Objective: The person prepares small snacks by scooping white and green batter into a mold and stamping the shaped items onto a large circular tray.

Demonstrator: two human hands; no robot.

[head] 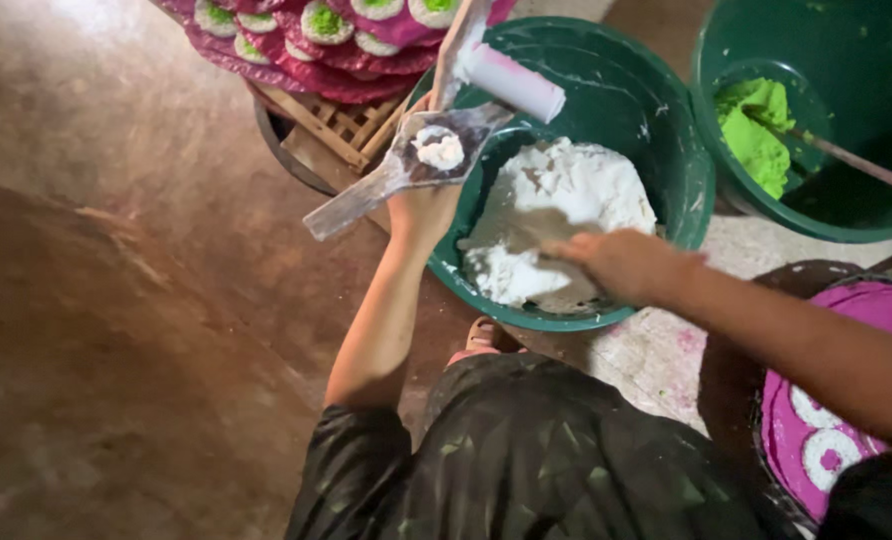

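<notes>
The left hand (421,212), seen from its back at upper centre of the frame, has its fingers closed around a flat clear plastic paddle-shaped mould (406,165), which carries a small lump of white paste (439,148) in its hollow. The right hand (616,262), blurred at centre right, reaches into a dark green round plastic basin (656,120) and lies on a large mass of white dough (566,200); whether its fingers are curled or spread cannot be told. A white cylindrical roller stained pink (511,82) rests on the basin's upper rim, just above the mould. At upper right stands a second dark green plastic bucket (836,60) holding bright green paste (756,125) with a thin stick (856,160) leaning in it. At the upper left centre, magenta trays of round white-and-green cakes (316,35) sit on a wooden slatted crate (331,125). At lower right lies a magenta round tray with white discs (846,400). The brown floor (116,250) fills the left of the frame.
</notes>
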